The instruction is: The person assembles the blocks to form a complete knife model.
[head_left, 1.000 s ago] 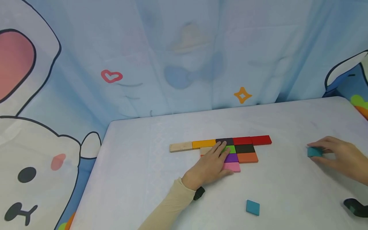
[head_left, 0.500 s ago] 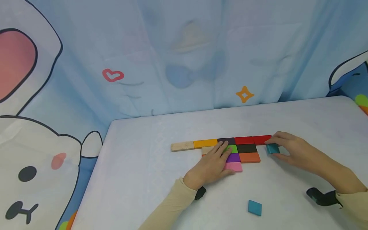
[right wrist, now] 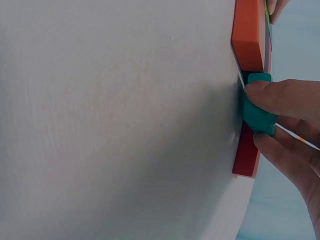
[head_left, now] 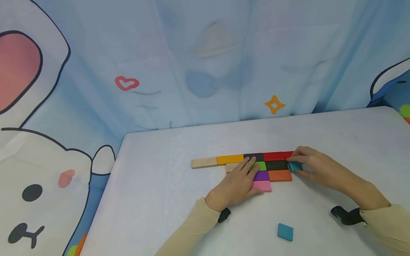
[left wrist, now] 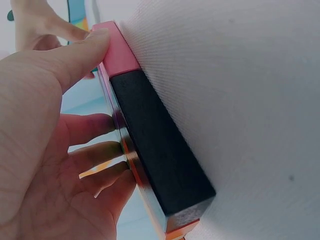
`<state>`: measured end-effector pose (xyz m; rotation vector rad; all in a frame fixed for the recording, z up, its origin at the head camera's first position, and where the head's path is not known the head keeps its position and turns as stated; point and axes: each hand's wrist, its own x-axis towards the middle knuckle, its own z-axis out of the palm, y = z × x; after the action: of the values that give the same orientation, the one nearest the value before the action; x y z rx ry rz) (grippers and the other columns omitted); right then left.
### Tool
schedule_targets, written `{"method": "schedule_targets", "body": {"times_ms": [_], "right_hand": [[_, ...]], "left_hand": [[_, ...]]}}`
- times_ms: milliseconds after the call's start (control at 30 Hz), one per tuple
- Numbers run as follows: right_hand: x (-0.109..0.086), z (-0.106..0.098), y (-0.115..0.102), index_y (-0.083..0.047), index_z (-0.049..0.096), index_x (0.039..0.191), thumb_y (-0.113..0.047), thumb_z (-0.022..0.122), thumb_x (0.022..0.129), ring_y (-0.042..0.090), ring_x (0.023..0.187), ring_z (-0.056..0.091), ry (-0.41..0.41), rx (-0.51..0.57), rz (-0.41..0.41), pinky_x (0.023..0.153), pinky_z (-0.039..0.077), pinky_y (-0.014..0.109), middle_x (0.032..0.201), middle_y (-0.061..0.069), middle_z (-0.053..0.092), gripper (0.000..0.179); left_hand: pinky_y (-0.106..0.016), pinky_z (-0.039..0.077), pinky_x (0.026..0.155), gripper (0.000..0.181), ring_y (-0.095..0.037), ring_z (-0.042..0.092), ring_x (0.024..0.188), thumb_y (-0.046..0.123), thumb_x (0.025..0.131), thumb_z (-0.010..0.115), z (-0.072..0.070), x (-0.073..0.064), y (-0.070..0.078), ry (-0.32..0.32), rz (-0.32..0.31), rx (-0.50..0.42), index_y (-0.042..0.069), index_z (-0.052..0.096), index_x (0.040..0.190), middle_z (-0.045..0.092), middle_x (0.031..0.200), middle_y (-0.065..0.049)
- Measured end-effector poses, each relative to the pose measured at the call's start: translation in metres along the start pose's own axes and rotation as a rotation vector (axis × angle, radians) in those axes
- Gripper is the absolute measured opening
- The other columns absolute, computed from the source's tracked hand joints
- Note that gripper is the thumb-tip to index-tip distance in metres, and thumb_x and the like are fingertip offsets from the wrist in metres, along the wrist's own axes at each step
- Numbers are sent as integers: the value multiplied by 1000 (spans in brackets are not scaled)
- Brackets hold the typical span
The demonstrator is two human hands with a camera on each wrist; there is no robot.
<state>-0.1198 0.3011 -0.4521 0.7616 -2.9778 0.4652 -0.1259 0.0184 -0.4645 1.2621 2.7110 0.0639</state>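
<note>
My right hand (head_left: 325, 172) pinches a small teal wooden block (head_left: 295, 166) between thumb and fingers, at the right end of the second row of flat coloured blocks. In the right wrist view the teal block (right wrist: 259, 110) sits beside the orange block (right wrist: 248, 37) and along the red block (right wrist: 246, 152). My left hand (head_left: 234, 188) lies over the rows, its fingertips on top near the green block (head_left: 261, 165) and its thumb at the pink block (head_left: 261, 185). A black block (left wrist: 157, 142) under that hand shows only in the left wrist view.
Another teal block (head_left: 285, 232) lies by itself nearer the front of the white-covered table (head_left: 153, 199). The top row runs from a plain wood block (head_left: 204, 163) past a yellow block (head_left: 230, 159) to red. A blue patterned curtain (head_left: 217, 106) hangs behind.
My right hand has come left across the table with the teal block, up to the right end of the rows. The left hand has stayed in place on the blocks.
</note>
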Motion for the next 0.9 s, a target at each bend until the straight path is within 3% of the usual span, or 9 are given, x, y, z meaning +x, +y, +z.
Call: {"method": "schedule_targets", "body": {"times_ms": [900], "right_hand": [[0,9,-5,4,77,107,2,96,68,34,100,64,82,-57,-52,82,62,49,103,14,64,44]], "left_hand": [[-28,21,126,73,-25,22,159,54,107,53,-1,0,1,-12,-16,-4,9,37,163,26,172,-10]]}}
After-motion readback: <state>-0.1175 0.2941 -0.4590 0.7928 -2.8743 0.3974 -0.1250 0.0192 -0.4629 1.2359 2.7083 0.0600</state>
